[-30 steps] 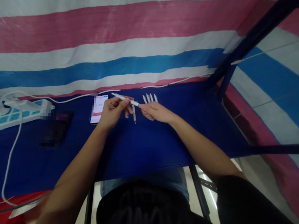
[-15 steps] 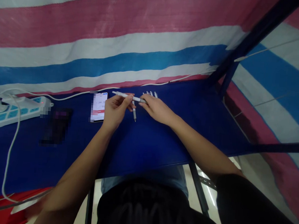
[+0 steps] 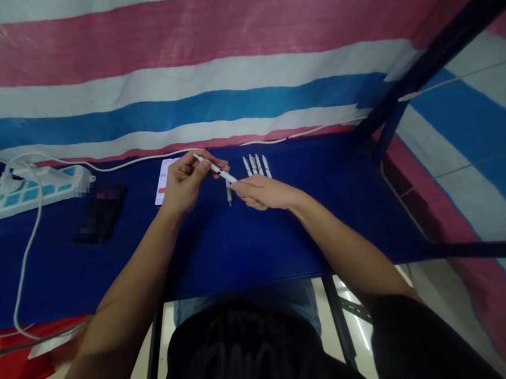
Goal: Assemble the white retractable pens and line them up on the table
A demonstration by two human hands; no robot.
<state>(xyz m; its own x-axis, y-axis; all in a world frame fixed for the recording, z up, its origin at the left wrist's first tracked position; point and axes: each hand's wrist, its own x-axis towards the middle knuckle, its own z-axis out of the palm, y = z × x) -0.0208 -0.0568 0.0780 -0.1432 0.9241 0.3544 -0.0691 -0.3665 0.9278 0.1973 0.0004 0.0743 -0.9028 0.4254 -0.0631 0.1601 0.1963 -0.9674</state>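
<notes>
Head view | left hand (image 3: 184,180) and right hand (image 3: 263,191) both pinched one white pen (image 3: 220,172) above the bench (image 3: 242,240) | right hand had lowered within half a second, uncovering four pens (image 3: 259,165) | two-handed handling continued

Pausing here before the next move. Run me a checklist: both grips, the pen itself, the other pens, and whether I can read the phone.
1. Grip of the left hand: ok, it pinches the left part of the held pen.
2. Grip of the right hand: ok, it holds the pen's right end.
3. Held pen fully joined: cannot tell, too small and partly covered.
4. Loose pen on the blue table: ok, grey-grip end toward the person.
5. Row of four pens fully visible: not ok, near ends hidden behind the right hand.
6. Phone screen readable: not ok, left hand covers part.
</notes>
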